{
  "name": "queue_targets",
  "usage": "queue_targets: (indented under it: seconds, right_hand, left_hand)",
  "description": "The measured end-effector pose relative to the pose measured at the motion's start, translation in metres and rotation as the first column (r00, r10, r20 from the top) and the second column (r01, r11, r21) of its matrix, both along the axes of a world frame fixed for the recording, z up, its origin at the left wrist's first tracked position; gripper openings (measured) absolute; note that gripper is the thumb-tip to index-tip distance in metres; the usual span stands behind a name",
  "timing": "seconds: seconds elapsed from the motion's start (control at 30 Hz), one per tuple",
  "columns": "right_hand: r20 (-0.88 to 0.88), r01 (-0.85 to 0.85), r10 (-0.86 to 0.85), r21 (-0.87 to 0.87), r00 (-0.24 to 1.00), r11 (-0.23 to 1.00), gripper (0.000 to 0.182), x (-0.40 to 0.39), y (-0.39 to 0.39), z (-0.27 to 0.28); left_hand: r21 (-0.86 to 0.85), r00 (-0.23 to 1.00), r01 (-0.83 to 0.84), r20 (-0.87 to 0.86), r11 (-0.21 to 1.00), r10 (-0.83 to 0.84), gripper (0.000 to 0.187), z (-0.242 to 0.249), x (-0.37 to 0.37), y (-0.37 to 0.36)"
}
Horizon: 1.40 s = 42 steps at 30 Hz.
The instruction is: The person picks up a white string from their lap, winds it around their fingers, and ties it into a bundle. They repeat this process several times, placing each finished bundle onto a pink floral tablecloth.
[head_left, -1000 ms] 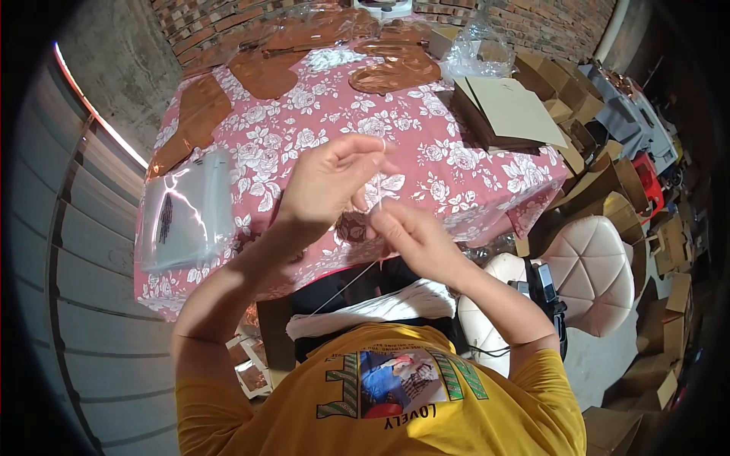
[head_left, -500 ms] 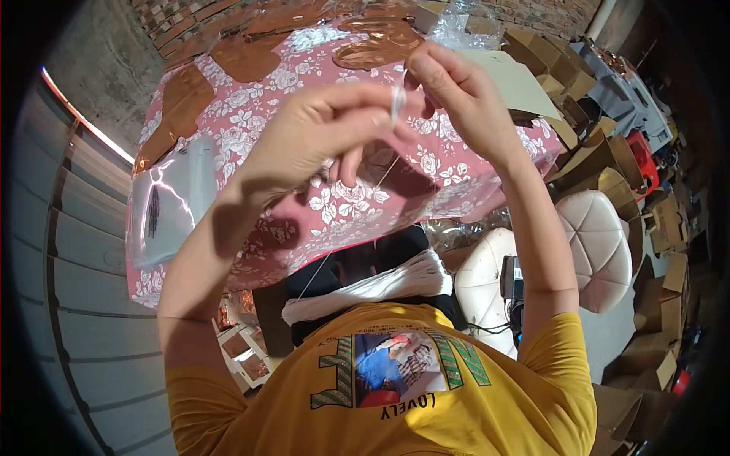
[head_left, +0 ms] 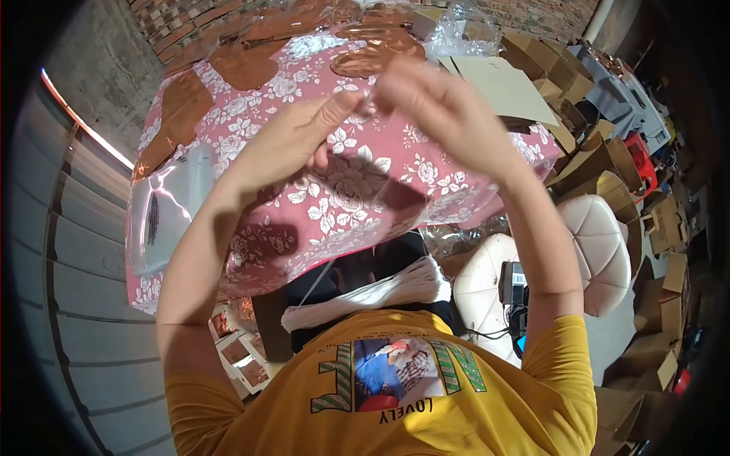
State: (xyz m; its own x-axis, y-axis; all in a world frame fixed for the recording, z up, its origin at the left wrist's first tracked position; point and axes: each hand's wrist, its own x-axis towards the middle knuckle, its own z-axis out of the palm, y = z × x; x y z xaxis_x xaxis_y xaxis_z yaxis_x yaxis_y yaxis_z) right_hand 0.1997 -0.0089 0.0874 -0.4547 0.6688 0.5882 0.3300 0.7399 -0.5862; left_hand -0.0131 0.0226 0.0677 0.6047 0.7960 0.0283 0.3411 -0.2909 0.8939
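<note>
A hank of white string [head_left: 372,292] lies across my lap. One thin strand [head_left: 319,280] rises from it toward my hands above the pink flowered tablecloth [head_left: 251,262]. My left hand [head_left: 293,140] has its thumb and forefinger pinched together on the string, a small white bit showing at the tips. Right beside those fingertips is my right hand [head_left: 445,114], its fingers bent toward the left hand and smeared by motion. Whether the right fingers grip the string is hidden by the blur.
Copper-coloured foil pieces [head_left: 243,64] and a small white heap [head_left: 313,44] lie at the table's back. Clear plastic sleeves [head_left: 171,213] sit at left, cream card sheets [head_left: 498,83] at right. White padded seats [head_left: 593,251] and cardboard boxes [head_left: 601,163] stand to the right.
The white loop stretched around my left fingers has gone from view. My left hand has turned, thumb now on top, and my right hand has dropped slightly and swung left.
</note>
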Motion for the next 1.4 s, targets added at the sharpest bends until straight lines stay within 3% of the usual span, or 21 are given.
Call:
queue_targets:
  seconds: [0.03, 0.13, 0.2, 0.27, 0.37, 0.43, 0.5, 0.57, 0.67, 0.73, 0.77, 0.83, 0.87, 0.9, 0.93, 0.97, 1.03, 1.13, 1.23, 1.37, 1.4]
  right_hand:
    - [0.013, 0.112, -0.111, -0.074, 0.994, 0.991, 0.025, 0.007, 0.005, 0.01]
    - [0.15, 0.243, -0.244, 0.022, 0.958, 0.97, 0.026, 0.014, 0.021, -0.018]
    - [0.271, 0.078, -0.071, -0.015, 0.96, 0.997, 0.025, -0.002, 0.0, -0.017]
    - [-0.035, -0.096, 0.096, 0.017, 0.995, 0.995, 0.026, -0.004, 0.001, 0.0]
    - [-0.101, 0.182, -0.18, 0.012, 0.978, 0.983, 0.023, 0.016, 0.025, 0.01]
    - [0.305, 0.418, -0.405, 0.027, 0.862, 0.908, 0.022, 0.018, 0.026, -0.013]
    - [0.387, 0.041, -0.015, -0.059, 0.922, 0.997, 0.022, 0.004, 0.006, -0.019]
    - [0.161, -0.018, 0.015, 0.023, 0.987, 1.0, 0.022, -0.001, 0.001, -0.006]
    - [-0.008, 0.16, -0.16, -0.067, 0.987, 0.985, 0.027, 0.016, 0.029, 0.003]
    - [0.185, 0.269, -0.253, -0.066, 0.95, 0.961, 0.026, 0.024, 0.04, -0.029]
    - [0.429, 0.36, -0.259, -0.173, 0.865, 0.917, 0.024, 0.011, 0.028, -0.033]
    - [0.482, 0.081, 0.026, -0.199, 0.876, 0.977, 0.02, -0.01, -0.007, -0.016]
    - [0.287, 0.063, 0.002, -0.216, 0.958, 0.974, 0.019, -0.009, -0.003, -0.016]
    - [0.077, 0.045, -0.027, -0.237, 0.997, 0.971, 0.018, -0.007, 0.002, -0.017]
    - [-0.014, 0.063, -0.062, 0.03, 0.998, 0.998, 0.024, 0.0, 0.019, -0.012]
    - [0.027, 0.139, -0.139, 0.01, 0.99, 0.99, 0.024, 0.006, 0.028, -0.012]
    - [0.236, 0.126, -0.081, -0.182, 0.968, 0.975, 0.021, 0.0, 0.02, -0.028]
    - [0.163, 0.006, -0.001, -0.028, 0.987, 1.0, 0.02, -0.008, 0.007, -0.02]
    - [0.167, 0.123, -0.11, -0.069, 0.98, 0.99, 0.025, 0.008, 0.037, -0.02]
    - [0.23, -0.051, 0.082, -0.137, 0.97, 0.989, 0.024, -0.013, 0.005, -0.027]
    - [-0.007, -0.045, 0.044, -0.124, 0.999, 0.991, 0.023, -0.013, 0.011, -0.026]
  left_hand:
    - [-0.101, 0.997, 0.056, -0.042, 0.993, -0.061, 0.082, 0.002, -0.001, -0.003]
    - [-0.154, 0.904, 0.12, 0.426, 0.981, -0.044, 0.094, 0.01, 0.008, -0.017]
    - [0.037, 0.99, -0.002, 0.141, 0.999, -0.003, 0.091, 0.004, 0.0, 0.002]
    - [0.135, 0.993, 0.041, -0.115, 0.99, -0.025, 0.09, -0.005, 0.004, 0.001]
    - [-0.178, 0.931, 0.243, 0.318, 0.953, -0.178, 0.094, -0.007, 0.006, -0.006]
    - [-0.196, 0.851, 0.217, 0.517, 0.956, -0.087, 0.093, 0.003, 0.005, -0.01]
    - [-0.136, 0.954, 0.065, 0.3, 0.989, -0.022, 0.092, 0.002, 0.003, -0.006]
    - [0.003, 0.998, -0.053, -0.037, 0.999, 0.053, 0.094, -0.013, 0.002, -0.003]
    - [-0.207, 0.904, 0.237, 0.404, 0.949, -0.138, 0.089, -0.018, 0.008, -0.011]
    - [-0.232, 0.769, 0.31, 0.631, 0.922, -0.1, 0.085, -0.014, 0.004, -0.01]
    - [-0.25, 0.776, 0.219, 0.631, 0.943, -0.013, 0.084, -0.004, 0.007, -0.018]
    - [-0.16, 0.904, -0.02, 0.42, 0.987, 0.086, 0.088, -0.011, 0.007, -0.008]
    - [-0.093, 0.981, -0.086, 0.168, 0.992, 0.101, 0.088, -0.02, -0.003, 0.003]
    - [-0.193, 0.974, 0.006, 0.225, 0.981, 0.038, 0.089, -0.021, -0.004, 0.001]
    - [-0.28, 0.958, 0.106, 0.284, 0.954, -0.023, 0.089, -0.02, -0.003, -0.002]
    - [-0.256, 0.863, 0.296, 0.485, 0.92, -0.143, 0.089, -0.017, -0.002, -0.004]
    - [-0.262, 0.748, 0.141, 0.66, 0.955, 0.07, 0.087, -0.006, 0.004, -0.012]
    - [-0.126, 0.991, -0.076, 0.098, 0.989, 0.088, 0.086, -0.02, -0.008, -0.002]
    - [-0.262, 0.764, 0.393, 0.627, 0.882, -0.154, 0.084, -0.022, -0.005, -0.007]
    - [-0.052, 0.886, -0.162, 0.433, 0.985, 0.168, 0.086, -0.018, -0.002, -0.001]
    - [-0.095, 0.926, 0.004, 0.376, 0.995, 0.032, 0.085, -0.025, -0.007, 0.0]
